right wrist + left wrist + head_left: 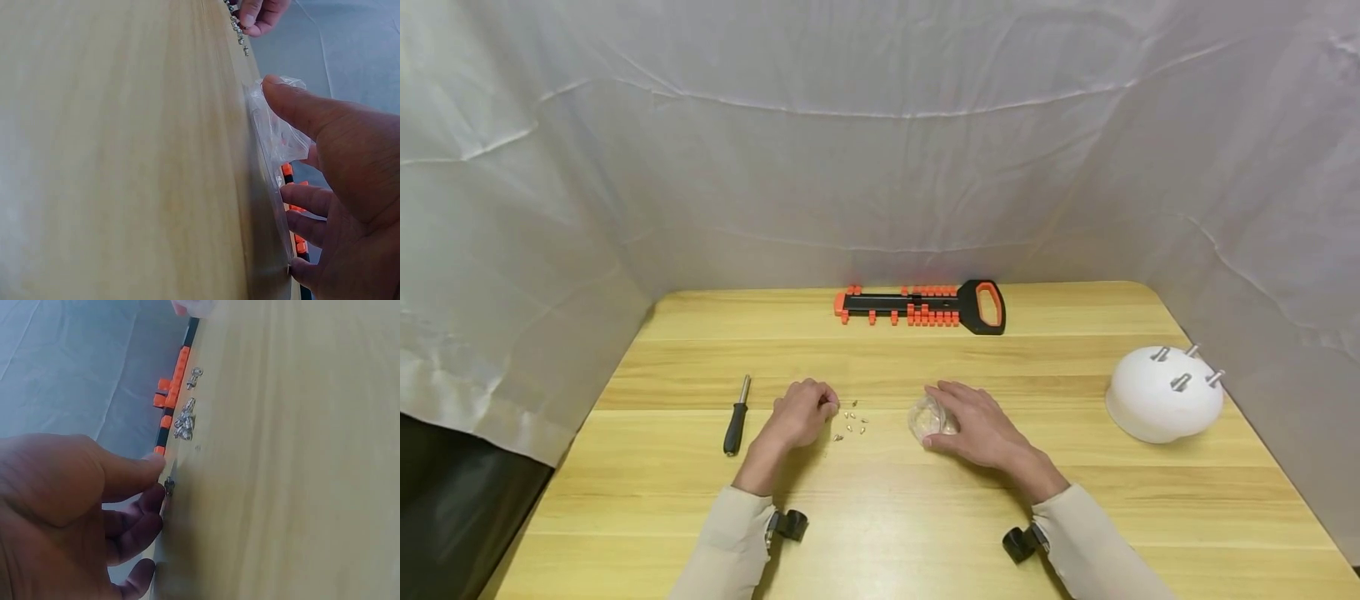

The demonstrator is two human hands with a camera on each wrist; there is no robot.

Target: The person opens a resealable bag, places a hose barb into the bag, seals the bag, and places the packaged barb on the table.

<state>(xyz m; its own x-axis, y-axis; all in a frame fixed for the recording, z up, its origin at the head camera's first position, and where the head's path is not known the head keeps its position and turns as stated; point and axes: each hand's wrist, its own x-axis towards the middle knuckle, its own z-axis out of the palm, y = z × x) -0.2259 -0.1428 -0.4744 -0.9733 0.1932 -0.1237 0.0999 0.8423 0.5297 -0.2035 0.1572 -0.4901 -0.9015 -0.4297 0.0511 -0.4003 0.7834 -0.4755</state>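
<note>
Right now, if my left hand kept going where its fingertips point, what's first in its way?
Your left hand would likely meet a small metal piece right by its fingertips; depth is unclear, so they may be touching.

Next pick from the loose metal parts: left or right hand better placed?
Left, probably. The left hand is right beside the small metal parts; the right hand is farther off and occupied with the clear plastic.
</note>
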